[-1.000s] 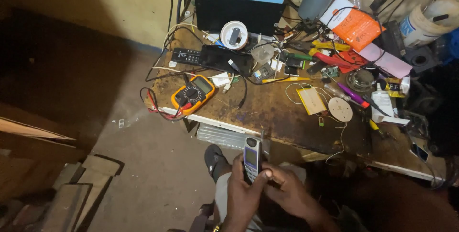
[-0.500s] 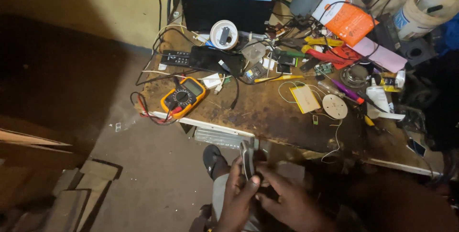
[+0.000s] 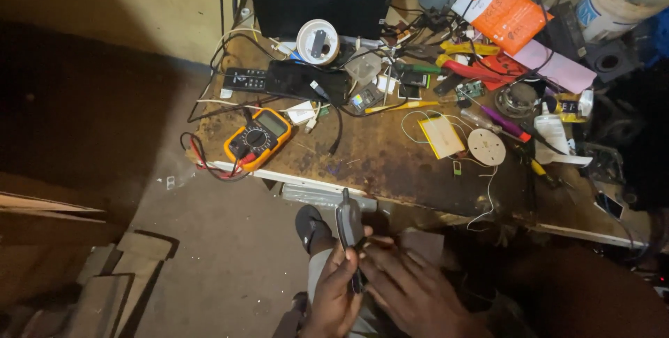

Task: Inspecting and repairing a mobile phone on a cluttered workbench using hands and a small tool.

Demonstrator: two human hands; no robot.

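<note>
Down below the bench edge, the person is holding a small dark handset [image 3: 350,230] upright over their lap, just in front of the worn wooden workbench [image 3: 390,164]. The left hand [image 3: 336,296] is wrapping around its lower half, fingers curled shut on the body. The right hand [image 3: 411,289] is lying alongside with fingers loosely extended, its fingertips [image 3: 380,242] touching the side of the handset; whether they are gripping anything small I cannot tell.

Up on the bench an orange multimeter [image 3: 256,139] is sitting near the front edge, its red and black leads [image 3: 205,160] spilling over the lip.

To my eye the hold is looking narrow: only the bottom of the handset is being clamped, so a push from the right fingertips could be tipping it out onto the concrete floor [image 3: 223,254]. The dim light down there is not helping, either; any tiny part coming loose would be vanishing among the clutter.
</note>
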